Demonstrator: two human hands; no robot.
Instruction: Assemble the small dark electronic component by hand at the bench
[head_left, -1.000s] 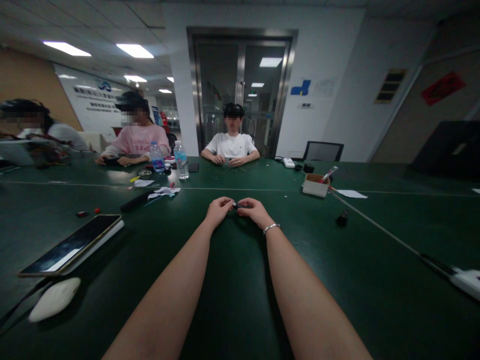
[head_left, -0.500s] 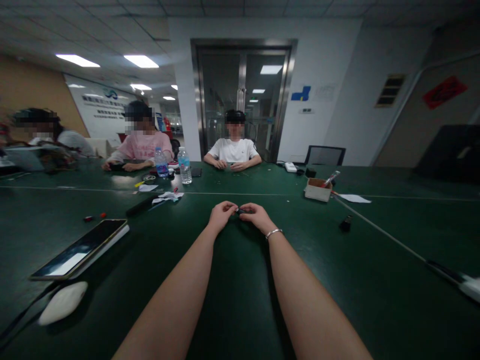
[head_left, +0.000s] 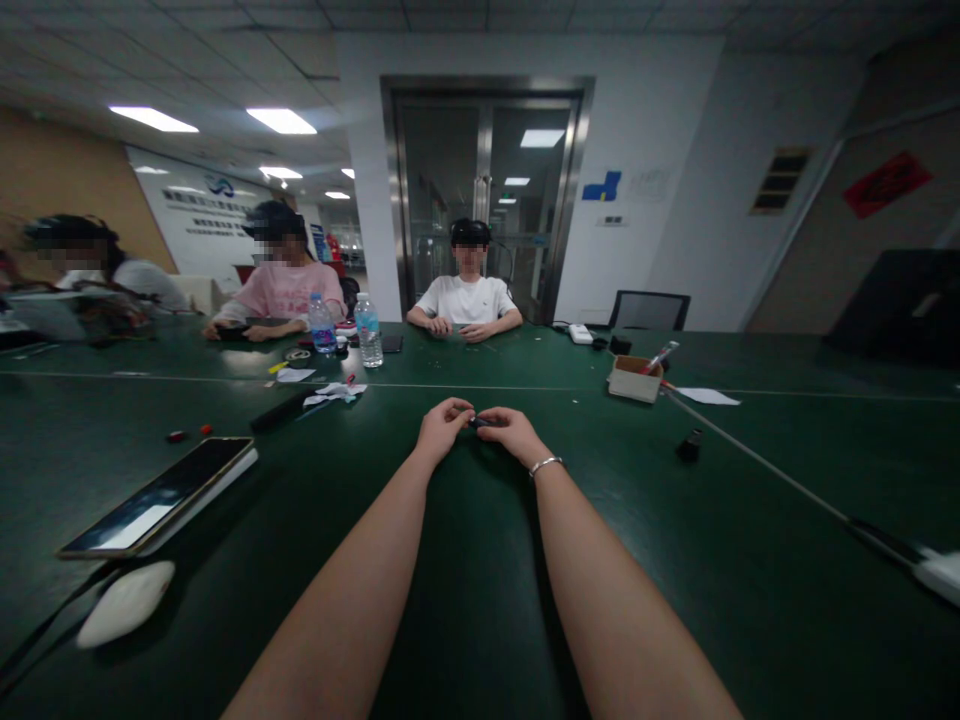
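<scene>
Over the middle of the green table, my left hand and my right hand meet at a small dark object. The fingertips of both hands pinch it, my left hand at its left end and my right hand at its right end. The object is too small to make out, though a light spot shows near the left fingertips. A silver bracelet circles my right wrist.
At left lie a phone on a white box and a pale mouse-shaped item. Two bottles and paper scraps stand farther off. At right are a small open box, a black clip and a cable. Several people sit opposite.
Both hands keep their pinch on the small dark object, with only a very slight shift of the fingers. The view has moved a little.
</scene>
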